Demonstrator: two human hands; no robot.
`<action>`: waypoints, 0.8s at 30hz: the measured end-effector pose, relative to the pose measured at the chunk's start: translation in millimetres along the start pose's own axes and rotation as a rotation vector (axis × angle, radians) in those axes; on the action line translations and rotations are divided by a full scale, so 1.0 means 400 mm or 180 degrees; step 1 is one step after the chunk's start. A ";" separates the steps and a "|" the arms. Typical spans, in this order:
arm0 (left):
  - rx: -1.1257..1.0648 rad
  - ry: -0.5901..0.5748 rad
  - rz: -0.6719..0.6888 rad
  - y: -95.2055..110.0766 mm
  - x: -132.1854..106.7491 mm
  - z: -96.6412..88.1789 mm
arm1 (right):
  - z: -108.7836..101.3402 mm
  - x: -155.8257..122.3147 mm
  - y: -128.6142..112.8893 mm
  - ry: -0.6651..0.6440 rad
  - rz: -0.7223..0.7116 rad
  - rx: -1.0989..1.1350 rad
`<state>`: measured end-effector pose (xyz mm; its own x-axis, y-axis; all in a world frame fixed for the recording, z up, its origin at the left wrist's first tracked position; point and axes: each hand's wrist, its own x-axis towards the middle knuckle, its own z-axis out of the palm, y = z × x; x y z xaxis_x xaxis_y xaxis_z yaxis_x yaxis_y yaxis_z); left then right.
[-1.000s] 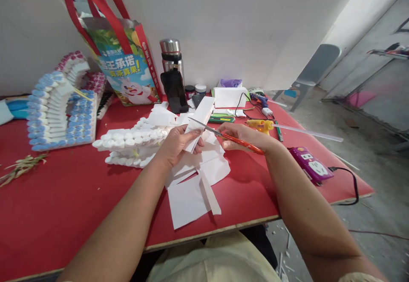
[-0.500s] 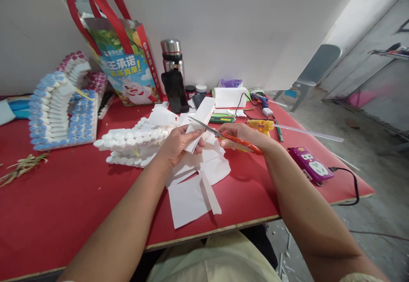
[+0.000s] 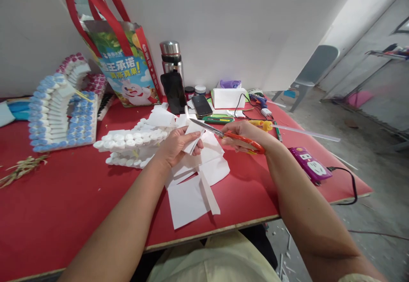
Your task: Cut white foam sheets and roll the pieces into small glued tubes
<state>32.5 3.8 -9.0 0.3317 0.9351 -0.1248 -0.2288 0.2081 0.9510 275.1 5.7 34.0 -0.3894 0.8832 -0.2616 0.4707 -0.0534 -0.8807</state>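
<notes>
My left hand (image 3: pixel 177 145) pinches a short folded piece of white paper (image 3: pixel 191 136) between thumb and fingers. In my right hand (image 3: pixel 241 132) is a pair of orange-handled scissors (image 3: pixel 244 140), their blades nearly closed at the top edge of that paper. A thin white sliver of paper (image 3: pixel 187 112) stands just beyond the blades. Under both hands lie loose white paper sheets (image 3: pixel 188 201), some folded. To the left of my left hand rests a layered white model (image 3: pixel 131 140) made of rounded pieces.
On the red table (image 3: pixel 96 214) stand a printed bag (image 3: pixel 128 69), a steel bottle (image 3: pixel 171 54) and an upright black phone (image 3: pixel 173 92). Another phone (image 3: pixel 202 105) lies behind the paper. At right are a yellow glue gun (image 3: pixel 262 125) and a purple power strip (image 3: pixel 309 165). A blue-and-white model (image 3: pixel 60 116) sits left.
The scissors have closed through the folded paper. Its long upper part has come off and dropped behind the blades, uncovering the lying phone; a short piece stays in my left hand.
</notes>
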 end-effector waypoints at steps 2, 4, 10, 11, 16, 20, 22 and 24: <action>-0.0031 0.0064 0.0097 0.005 0.000 -0.001 | 0.001 0.009 0.010 0.0291 -0.0004 0.0063; -0.0089 0.0194 0.0308 0.013 -0.001 0.002 | 0.003 0.022 0.023 0.0774 -0.0048 -0.0158; -0.0463 0.0461 0.0827 0.034 -0.012 0.018 | 0.020 0.046 0.038 0.1604 0.0257 -0.1796; -0.0514 0.0437 0.0818 0.034 -0.013 0.020 | 0.026 0.050 0.039 0.1611 0.0273 -0.1951; -0.0833 0.0323 0.0547 0.023 -0.008 0.013 | 0.051 0.067 0.048 0.1658 0.0289 -0.2534; -0.1075 0.0277 0.0492 0.023 0.000 0.008 | 0.066 0.058 0.033 0.1890 -0.0068 -0.2467; -0.1194 0.0249 0.0422 0.029 -0.001 0.009 | 0.076 0.050 0.015 0.2037 -0.0564 -0.2010; -0.1297 0.0164 0.0281 0.036 -0.003 0.012 | 0.090 0.049 -0.006 0.1896 -0.0964 -0.1291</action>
<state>33.4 4.1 6.2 0.2509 0.9654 -0.0717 -0.6010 0.2134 0.7702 238.1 6.4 16.7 -0.1103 0.9395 0.3243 0.7091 0.3030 -0.6367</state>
